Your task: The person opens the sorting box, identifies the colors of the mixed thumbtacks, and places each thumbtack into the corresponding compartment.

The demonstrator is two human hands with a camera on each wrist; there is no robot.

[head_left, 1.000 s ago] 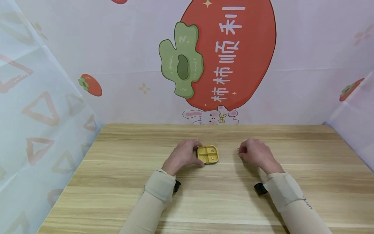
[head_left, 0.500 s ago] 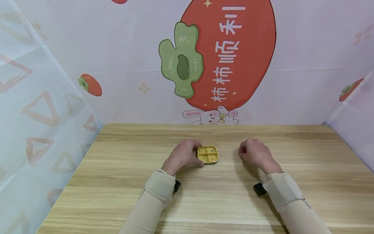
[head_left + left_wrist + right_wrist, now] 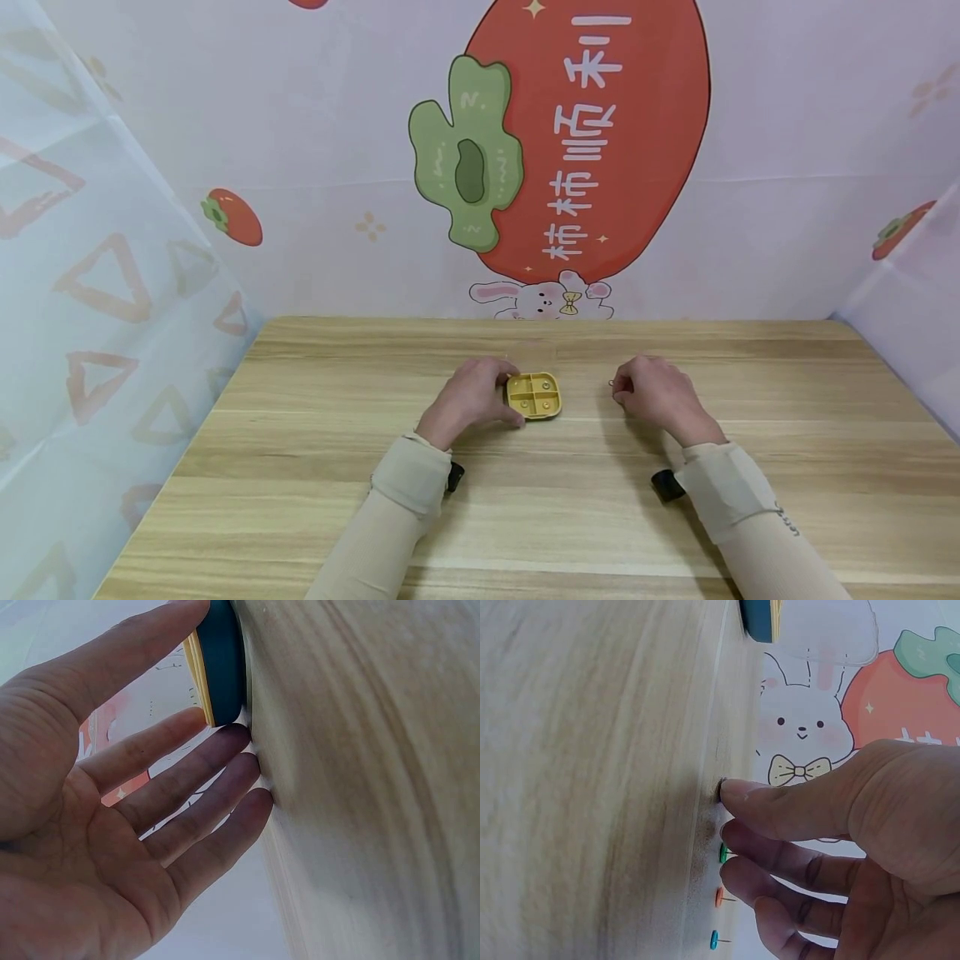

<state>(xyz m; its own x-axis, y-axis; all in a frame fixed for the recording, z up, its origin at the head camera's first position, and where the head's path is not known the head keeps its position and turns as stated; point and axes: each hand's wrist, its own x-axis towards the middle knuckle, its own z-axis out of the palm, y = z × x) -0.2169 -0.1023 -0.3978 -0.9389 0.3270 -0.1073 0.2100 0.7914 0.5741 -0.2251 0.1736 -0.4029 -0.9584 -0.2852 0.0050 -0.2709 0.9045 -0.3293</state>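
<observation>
A small yellow box [image 3: 533,395] with four compartments lies open-side up on the wooden table [image 3: 315,467]; its underside is teal [image 3: 223,660]. My left hand [image 3: 468,398] holds its left edge, with the thumb on one side and the index finger on the other. My right hand [image 3: 660,395] rests to the right of the box, apart from it. Its fingers are loosely curled and its thumb tip [image 3: 726,790] touches the table by a tiny dark item. A green pushpin [image 3: 723,853], an orange one [image 3: 720,897] and a teal one [image 3: 715,940] lie beside its fingers.
A clear lid-like piece [image 3: 825,634] lies behind the box [image 3: 759,619]. Plastic sheets with a red fruit print [image 3: 592,133] wall the table at the back and on both sides. Bare wood spreads left, right and in front of my hands.
</observation>
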